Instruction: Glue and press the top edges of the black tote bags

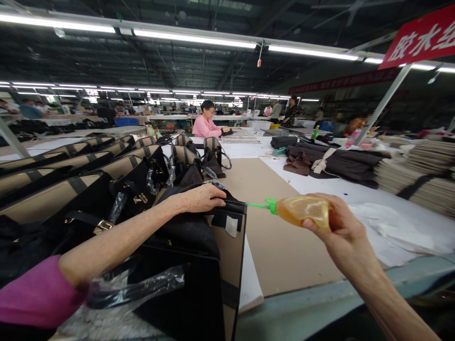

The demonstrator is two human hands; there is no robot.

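My right hand (343,225) is wrapped round a soft squeeze bottle (302,210) of amber liquid. The bottle lies nearly level, and its long green nozzle (259,205) points left to the top edge of a black and tan handbag (229,253). At that same edge, my left hand (204,196) pinches the black material with bent fingers. A small white patch (232,226) shows on the bag's tan side. A handle wrapped in clear plastic (142,286) lies across the bag's near side, below my left forearm.
Rows of similar handbags (71,189) fill the left of the table. A tan board (277,255) lies on the tabletop. Dark folded cloth (334,163) and stacked grey sheets (426,175) are at the right. A person in pink (206,125) sits across the table.
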